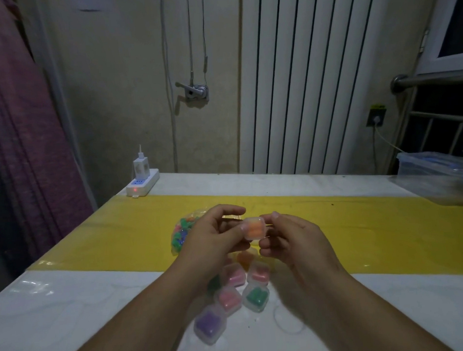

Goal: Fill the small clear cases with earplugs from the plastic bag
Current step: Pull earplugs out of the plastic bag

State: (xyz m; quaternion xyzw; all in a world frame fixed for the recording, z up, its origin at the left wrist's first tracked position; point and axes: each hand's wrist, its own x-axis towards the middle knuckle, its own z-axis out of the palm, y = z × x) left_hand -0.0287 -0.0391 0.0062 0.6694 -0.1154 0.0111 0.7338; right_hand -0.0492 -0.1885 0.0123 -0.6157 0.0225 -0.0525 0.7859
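Both hands hold one small clear case with orange earplugs inside, above the table. My left hand pinches its left side with thumb and fingers. My right hand pinches its right side. Behind my left hand lies the plastic bag of mixed coloured earplugs on the yellow strip. Below my hands, several filled cases lie in a cluster: a purple one, two pink ones, a green one, and a red one. Part of the cluster is hidden by my left forearm.
A white table has a yellow strip across it. A power strip with a charger sits at the back left corner. A clear lidded box stands at the back right. A radiator lines the wall behind.
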